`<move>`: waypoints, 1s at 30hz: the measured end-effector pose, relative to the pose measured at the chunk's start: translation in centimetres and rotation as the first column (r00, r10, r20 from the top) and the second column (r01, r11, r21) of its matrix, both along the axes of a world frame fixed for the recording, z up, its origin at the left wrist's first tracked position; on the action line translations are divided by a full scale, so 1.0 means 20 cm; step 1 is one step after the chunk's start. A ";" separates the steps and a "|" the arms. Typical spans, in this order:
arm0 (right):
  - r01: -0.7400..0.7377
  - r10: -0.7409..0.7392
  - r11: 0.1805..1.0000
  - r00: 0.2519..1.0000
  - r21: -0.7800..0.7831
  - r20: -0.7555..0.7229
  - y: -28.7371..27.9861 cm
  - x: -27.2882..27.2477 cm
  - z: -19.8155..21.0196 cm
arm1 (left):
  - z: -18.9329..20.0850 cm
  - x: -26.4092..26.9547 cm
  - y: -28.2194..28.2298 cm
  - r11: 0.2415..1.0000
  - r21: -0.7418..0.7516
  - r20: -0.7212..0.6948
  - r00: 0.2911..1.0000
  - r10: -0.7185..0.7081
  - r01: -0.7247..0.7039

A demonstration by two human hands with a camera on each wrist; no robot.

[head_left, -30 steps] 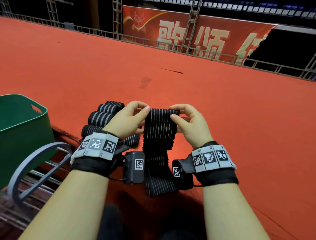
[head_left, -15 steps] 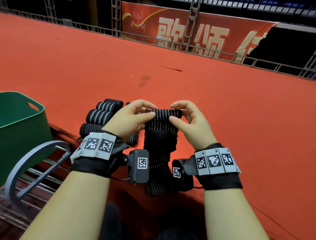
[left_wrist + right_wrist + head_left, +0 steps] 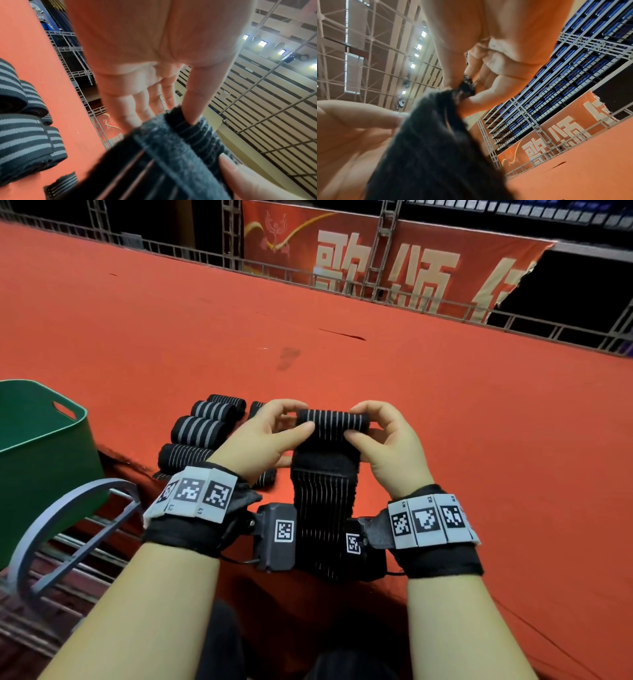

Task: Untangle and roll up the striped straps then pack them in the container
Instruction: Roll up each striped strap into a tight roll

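A black strap with thin grey stripes (image 3: 325, 484) hangs between my hands, its top end wound into a small roll (image 3: 332, 421). My left hand (image 3: 274, 433) pinches the roll's left end, thumb on the near side, fingers behind. My right hand (image 3: 380, 436) pinches the right end the same way. The tail hangs down past the wrist cameras. In the left wrist view the thumb tip presses into the strap (image 3: 180, 142). In the right wrist view the strap (image 3: 440, 142) is a dark blur at the fingertips. Several rolled straps (image 3: 202, 433) lie on the red surface behind my left hand.
A green plastic container (image 3: 44, 460) with a handle slot stands at the left edge. A grey metal ring frame (image 3: 68, 518) lies below it. The red carpeted surface (image 3: 445, 422) stretches ahead to a metal railing and a red banner.
The roll at the strap's top has grown as both hands wound it, and the hanging tail has become shorter. A plain black patch of the strap now shows below the roll.
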State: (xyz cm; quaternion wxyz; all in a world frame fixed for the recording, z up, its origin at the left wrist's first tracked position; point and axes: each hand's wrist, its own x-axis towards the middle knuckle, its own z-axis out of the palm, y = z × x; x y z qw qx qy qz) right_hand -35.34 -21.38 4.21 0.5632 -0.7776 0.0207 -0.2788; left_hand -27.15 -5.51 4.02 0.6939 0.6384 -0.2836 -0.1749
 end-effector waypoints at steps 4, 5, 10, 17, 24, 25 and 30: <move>0.046 -0.044 0.991 0.999 -0.124 0.023 0.01 0.00 -0.02 | -0.01 -0.01 -0.01 0.999 0.018 0.016 1.000 0.027 -0.027; 0.034 -0.031 0.991 0.999 -0.127 0.026 0.02 0.00 -0.02 | -0.01 -0.01 -0.01 1.000 0.012 0.022 0.999 0.028 -0.028; -0.094 0.094 0.993 0.996 -0.064 -0.001 0.01 -0.02 -0.01 | -0.02 0.02 0.00 0.999 -0.025 0.032 0.999 0.022 -0.021; -0.050 0.079 0.980 0.986 0.194 -0.146 0.00 -0.01 -0.03 | -0.03 0.05 0.02 0.998 -0.023 0.107 0.992 0.067 -0.065; -0.103 0.120 0.978 0.989 0.182 -0.086 0.00 -0.03 -0.02 | -0.03 0.05 0.02 0.995 -0.064 0.064 0.994 0.086 -0.082; -0.105 0.117 0.980 0.991 0.170 -0.066 0.00 -0.03 -0.02 | -0.03 0.05 0.02 0.996 -0.043 0.042 0.996 0.080 -0.078; -0.059 0.057 0.994 0.998 0.094 0.019 0.00 -0.02 -0.02 | -0.04 0.01 0.00 0.999 0.041 -0.047 0.999 0.009 -0.007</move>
